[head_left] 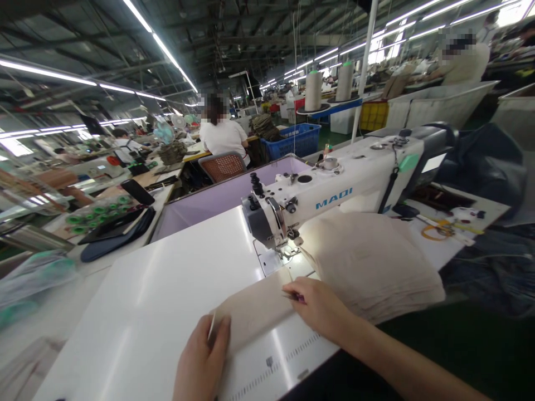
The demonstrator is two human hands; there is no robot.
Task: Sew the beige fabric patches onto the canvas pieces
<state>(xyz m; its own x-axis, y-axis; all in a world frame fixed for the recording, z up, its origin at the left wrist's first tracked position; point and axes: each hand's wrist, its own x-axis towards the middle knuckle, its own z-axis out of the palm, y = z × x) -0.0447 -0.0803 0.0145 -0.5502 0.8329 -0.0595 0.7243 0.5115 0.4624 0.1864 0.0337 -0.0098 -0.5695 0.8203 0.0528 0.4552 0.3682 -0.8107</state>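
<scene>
Nearest the camera, a left hand (pixel 199 353) and a right hand (pixel 320 308) were held low over a white worktable (pixel 146 301), which was spread beneath and beyond both. Well beyond the hands, a person in a white top (pixel 223 136) was seen from behind. Ahead of the right hand, a white sewing machine (pixel 363 181) was set across the tabletop, its side marked with blue lettering. Between this machine and the right forearm, a stack of beige cloth (pixel 371 262) was piled, its layers fanned at the edge. From the left hand to the right hand, a single beige panel (pixel 251 312) was stretched nearly flat, its far corner brought close to the presser foot (pixel 290 252), just ahead of the right fingertips. The panel's left end was clasped between the left thumb and fingers. By the right hand, whose fingers were curled in at the panel's upper edge, a small pointed tool (pixel 288 295) was gripped, its rear part hidden by the fingers.
</scene>
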